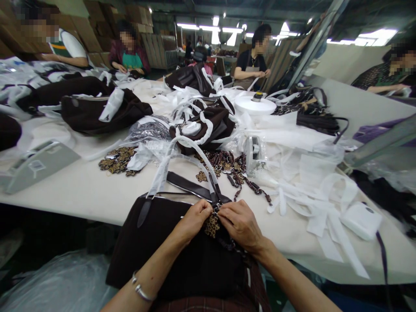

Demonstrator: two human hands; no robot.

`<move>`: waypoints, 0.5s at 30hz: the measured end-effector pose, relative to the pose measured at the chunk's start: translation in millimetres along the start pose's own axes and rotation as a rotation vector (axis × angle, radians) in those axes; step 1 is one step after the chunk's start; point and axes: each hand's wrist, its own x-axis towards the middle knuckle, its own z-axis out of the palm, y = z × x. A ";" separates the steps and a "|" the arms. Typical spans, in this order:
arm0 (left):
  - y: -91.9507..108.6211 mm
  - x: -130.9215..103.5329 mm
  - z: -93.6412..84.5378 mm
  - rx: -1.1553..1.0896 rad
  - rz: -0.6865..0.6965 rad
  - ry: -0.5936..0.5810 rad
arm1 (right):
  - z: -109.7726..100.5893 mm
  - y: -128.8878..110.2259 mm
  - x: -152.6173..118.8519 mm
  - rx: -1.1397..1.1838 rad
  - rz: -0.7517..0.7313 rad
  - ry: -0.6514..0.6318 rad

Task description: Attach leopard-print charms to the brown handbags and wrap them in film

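Observation:
A dark brown handbag (146, 247) leans against the table's front edge. Its handle (163, 167) is wrapped in white paper and arches up over the zipped top. At the base of the handle hangs a leopard-print flower charm (212, 226) with metal rings. My left hand (196, 219) is closed in a pinch at the top of this charm. From the other side, my right hand (241, 223) has its fingers closed at the charm's rings. Fingertips hide the exact point of attachment. A dark beaded cord shows below my right hand.
More charms (121, 160) and beaded cords (240, 167) lie behind the bag. Wrapped brown bags (104, 110), a white tape roll (255, 105), a grey dispenser (42, 164) and paper strips (325, 216) cover parts of the table (87, 195). Several people work around it.

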 end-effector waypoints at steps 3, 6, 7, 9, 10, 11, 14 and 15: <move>0.0 0.5 -0.7 0.016 -0.002 0.021 | -1.8 -0.7 1.6 0.004 -0.011 -0.029; -0.2 1.7 -0.1 0.045 0.008 0.047 | -0.7 -0.9 1.6 0.052 0.012 -0.057; -0.4 2.0 0.5 0.059 0.015 0.061 | 0.0 -0.9 1.2 0.080 0.026 -0.065; -0.9 2.3 2.0 0.094 0.036 0.096 | 1.6 -0.7 0.1 0.148 0.067 -0.064; -1.2 2.1 2.8 0.114 0.052 0.114 | 2.2 -0.7 -0.3 0.183 0.101 -0.048; -1.4 1.8 3.3 0.133 0.068 0.130 | 2.5 -0.7 -0.5 0.214 0.145 -0.022; -0.1 -0.1 2.8 0.168 0.125 0.193 | 1.6 -0.7 0.4 0.271 0.278 0.068; 1.1 -0.7 1.8 0.166 0.148 0.223 | 0.8 -0.6 1.1 0.280 0.308 0.082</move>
